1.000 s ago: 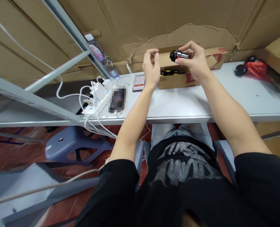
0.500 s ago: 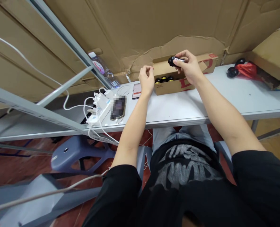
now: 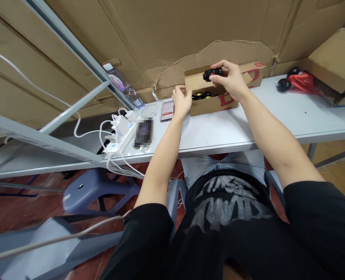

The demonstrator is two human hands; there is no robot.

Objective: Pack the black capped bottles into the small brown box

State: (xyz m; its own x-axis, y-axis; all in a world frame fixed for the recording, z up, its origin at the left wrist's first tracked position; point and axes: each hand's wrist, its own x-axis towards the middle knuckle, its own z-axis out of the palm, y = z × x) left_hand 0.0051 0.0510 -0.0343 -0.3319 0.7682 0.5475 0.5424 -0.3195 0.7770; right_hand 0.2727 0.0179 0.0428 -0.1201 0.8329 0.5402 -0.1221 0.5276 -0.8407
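Observation:
My right hand (image 3: 229, 79) pinches a small black cylindrical part (image 3: 209, 74) with a red spot on it, holding it above an open cardboard box (image 3: 213, 105). Its fingers hide part of the cylinder. My left hand (image 3: 181, 102) holds nothing, and its fingertips rest at the box's left corner. Inside the box, a row of black items with gold tops (image 3: 203, 95) stands near the front wall. The box's lower contents are hidden by its walls.
The box stands on a white table (image 3: 219, 134) against a torn cardboard wall. To the left lie a phone (image 3: 167, 111), a blurred phone (image 3: 143, 133), a power strip with chargers (image 3: 120, 136) and a water bottle (image 3: 122, 85). A red bag (image 3: 303, 82) lies far right.
My left hand has dropped to the box's corner. My right hand has turned the part, and its silver section is now hidden. The view has shifted slightly.

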